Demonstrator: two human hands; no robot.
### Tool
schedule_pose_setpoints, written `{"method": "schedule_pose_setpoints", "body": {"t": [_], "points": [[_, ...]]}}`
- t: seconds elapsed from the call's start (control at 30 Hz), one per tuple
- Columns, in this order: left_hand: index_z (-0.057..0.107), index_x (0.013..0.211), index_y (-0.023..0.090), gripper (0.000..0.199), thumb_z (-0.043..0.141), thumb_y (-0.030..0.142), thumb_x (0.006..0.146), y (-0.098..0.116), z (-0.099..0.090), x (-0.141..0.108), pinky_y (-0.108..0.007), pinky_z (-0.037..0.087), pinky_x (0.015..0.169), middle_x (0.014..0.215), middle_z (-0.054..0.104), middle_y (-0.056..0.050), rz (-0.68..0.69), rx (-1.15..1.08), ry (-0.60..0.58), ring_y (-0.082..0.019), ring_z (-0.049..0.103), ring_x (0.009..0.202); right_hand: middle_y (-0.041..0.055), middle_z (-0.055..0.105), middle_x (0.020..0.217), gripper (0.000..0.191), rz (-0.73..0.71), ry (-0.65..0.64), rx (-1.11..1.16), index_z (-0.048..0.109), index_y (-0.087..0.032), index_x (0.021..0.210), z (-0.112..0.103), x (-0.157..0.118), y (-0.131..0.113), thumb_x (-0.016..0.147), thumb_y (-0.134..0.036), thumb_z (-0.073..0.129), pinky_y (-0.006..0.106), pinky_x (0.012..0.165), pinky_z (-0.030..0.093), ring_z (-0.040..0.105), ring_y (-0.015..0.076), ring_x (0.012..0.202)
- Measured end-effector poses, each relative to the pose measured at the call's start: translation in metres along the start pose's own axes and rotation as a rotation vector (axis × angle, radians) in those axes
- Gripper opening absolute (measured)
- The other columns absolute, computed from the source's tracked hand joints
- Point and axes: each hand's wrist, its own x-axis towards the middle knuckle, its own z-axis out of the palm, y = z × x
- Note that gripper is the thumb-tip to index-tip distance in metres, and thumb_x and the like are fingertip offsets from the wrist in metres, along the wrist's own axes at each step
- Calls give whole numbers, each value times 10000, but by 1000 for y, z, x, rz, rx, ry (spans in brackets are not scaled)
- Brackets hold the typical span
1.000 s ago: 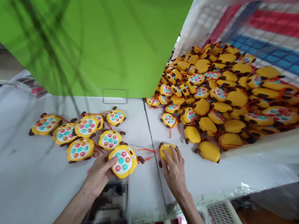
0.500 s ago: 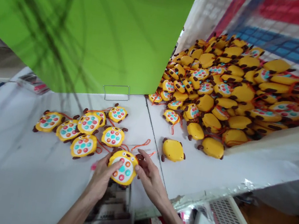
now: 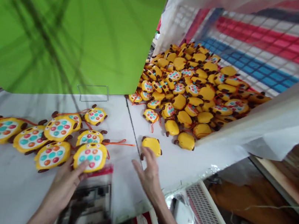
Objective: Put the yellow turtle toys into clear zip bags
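Observation:
My left hand (image 3: 67, 180) grips a yellow animal-shaped toy (image 3: 90, 158) with a white face panel and pink, orange and teal dots. The thumb lies over its front. My right hand (image 3: 150, 172) is open, its fingers spread at the near edge of a face-down yellow toy (image 3: 152, 145); whether they touch it I cannot tell. Left of and behind the held toy, several like toys lie face up, among them one at the far left (image 3: 2, 130) and one at the back (image 3: 96, 115). Orange cords (image 3: 119, 142) trail from them.
A large heap of these toys (image 3: 187, 87) fills the back right beside a white sheet (image 3: 273, 111). A green panel (image 3: 74, 33) stands across the back left, a wire loop (image 3: 93, 93) at its foot. Below the table edge is a white perforated basket (image 3: 211, 222).
The left hand has carried the toy leftward, towards the face-up group. My right hand has let go of it and moved over to the face-down toy. The view has shifted right.

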Motion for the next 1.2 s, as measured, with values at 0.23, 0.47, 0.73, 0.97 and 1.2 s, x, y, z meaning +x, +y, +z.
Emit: {"method": "schedule_pose_setpoints", "body": {"t": [0.23, 0.47, 0.73, 0.97, 1.2], "points": [[638, 844, 115, 205, 432, 119, 839, 20, 9, 25, -287, 568, 722, 940, 699, -122, -116, -296, 12, -215, 659, 908, 151, 410, 1317, 759, 160, -32, -263, 337, -187, 1332, -25, 27, 38, 697, -478, 634, 478, 943, 387, 410, 322, 1190], [640, 862, 118, 222, 701, 204, 666, -8, 28, 2, -316, 540, 747, 832, 712, -112, -221, -135, -181, -237, 671, 829, 47, 592, 893, 618, 401, -26, 142, 423, -206, 1232, 4, 42, 30, 660, -319, 629, 369, 724, 475, 595, 217, 757], [631, 871, 140, 292, 735, 307, 655, -23, 52, 2, -286, 491, 684, 828, 698, -96, -158, 1, -262, -226, 658, 814, 18, 548, 889, 301, 390, 81, 383, 461, -214, 1033, 6, 29, 22, 741, -281, 490, 254, 575, 462, 553, 151, 697], [591, 1081, 209, 413, 703, 310, 697, -28, 74, -4, -320, 502, 726, 1059, 647, -100, -175, -18, -389, -258, 617, 962, 27, 527, 996, 277, 276, 57, 728, 412, -251, 1063, 2, 2, -19, 811, -283, 522, 248, 641, 471, 552, 149, 816], [533, 1152, 194, 535, 723, 197, 651, -24, 75, -15, -309, 533, 728, 1036, 654, -67, -175, -30, -444, -245, 626, 940, 28, 599, 839, 233, 310, 53, 536, 541, -200, 1015, -32, -30, -4, 834, -347, 553, 260, 658, 463, 557, 141, 723]]}}
